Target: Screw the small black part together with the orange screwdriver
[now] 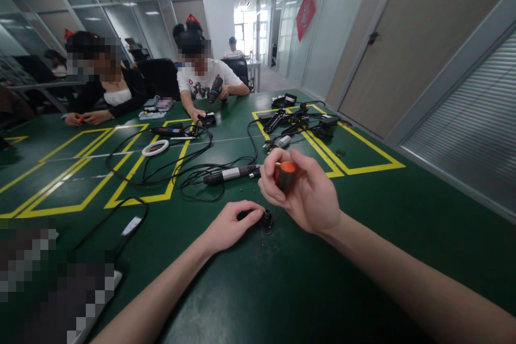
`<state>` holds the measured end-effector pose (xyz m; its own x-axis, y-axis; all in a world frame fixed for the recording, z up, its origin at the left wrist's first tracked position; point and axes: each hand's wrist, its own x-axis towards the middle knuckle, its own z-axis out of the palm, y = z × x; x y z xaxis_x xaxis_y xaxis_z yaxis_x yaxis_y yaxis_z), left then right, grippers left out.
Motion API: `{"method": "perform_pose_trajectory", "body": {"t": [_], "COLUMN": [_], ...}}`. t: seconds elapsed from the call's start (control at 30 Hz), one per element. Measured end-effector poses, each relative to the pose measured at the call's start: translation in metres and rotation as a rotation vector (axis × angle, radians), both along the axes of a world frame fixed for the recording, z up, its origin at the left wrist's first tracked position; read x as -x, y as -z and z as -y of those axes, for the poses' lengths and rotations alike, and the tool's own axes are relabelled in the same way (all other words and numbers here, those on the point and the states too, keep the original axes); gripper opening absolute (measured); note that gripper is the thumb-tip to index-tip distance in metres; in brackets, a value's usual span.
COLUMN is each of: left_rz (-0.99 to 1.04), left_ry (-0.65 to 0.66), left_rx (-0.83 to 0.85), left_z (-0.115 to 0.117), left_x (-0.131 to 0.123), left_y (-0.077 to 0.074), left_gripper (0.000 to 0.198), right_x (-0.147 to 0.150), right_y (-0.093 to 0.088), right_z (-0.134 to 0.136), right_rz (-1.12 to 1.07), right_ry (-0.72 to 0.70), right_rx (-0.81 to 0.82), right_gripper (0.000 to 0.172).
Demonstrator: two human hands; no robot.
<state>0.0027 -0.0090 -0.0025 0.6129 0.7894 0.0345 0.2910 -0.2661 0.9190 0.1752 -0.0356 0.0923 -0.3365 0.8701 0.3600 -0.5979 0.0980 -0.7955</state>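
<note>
Right forearm (403,274), fingers (269,180) around screwdriver (287,172)

Near side: green tabletop (245,295) leaves wide room.
Ahead: black-and-silver tool (231,173) and looped cable (196,178) block the way.
Right: open passage past the right hand (310,193), up to yellow tape (374,169).
</note>
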Motion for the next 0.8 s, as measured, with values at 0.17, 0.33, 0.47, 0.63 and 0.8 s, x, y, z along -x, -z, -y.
{"method": "perform_pose_trajectory", "body": {"t": [0.17, 0.33, 0.47, 0.63, 0.8], "left_rz": [0.014, 0.023, 0.009, 0.011, -0.002], "left_ry": [-0.004, 0.012, 0.019, 0.038, 0.031], "left_rx": [0.008, 0.011, -0.008, -0.013, -0.023], "left_z": [0.0012, 0.0012, 0.0012, 0.001, 0.0008], "left_x": [0.0006, 0.0014, 0.0008, 0.0004, 0.001], "left_y": [0.0016, 0.0009, -0.0007, 0.0012, 0.0034], "left_gripper": [0.045, 0.047, 0.046, 0.044, 0.043], "right_x": [0.0006, 0.0005, 0.0, 0.0003, 0.0011], "right_y": [0.0017, 0.0027, 0.0028, 0.0029, 0.0033], "right_z": [0.0004, 0.0006, 0.0014, 0.0016, 0.0037], "right_rz": [0.027, 0.033, -0.002, 0.057, 0.031], "right_ry": [0.031, 0.009, 0.005, 0.012, -0.004], "right_rx": [-0.003, 0.004, -0.01, 0.012, 0.006], "right_gripper": [0.029, 0.04, 0.027, 0.035, 0.036]}}
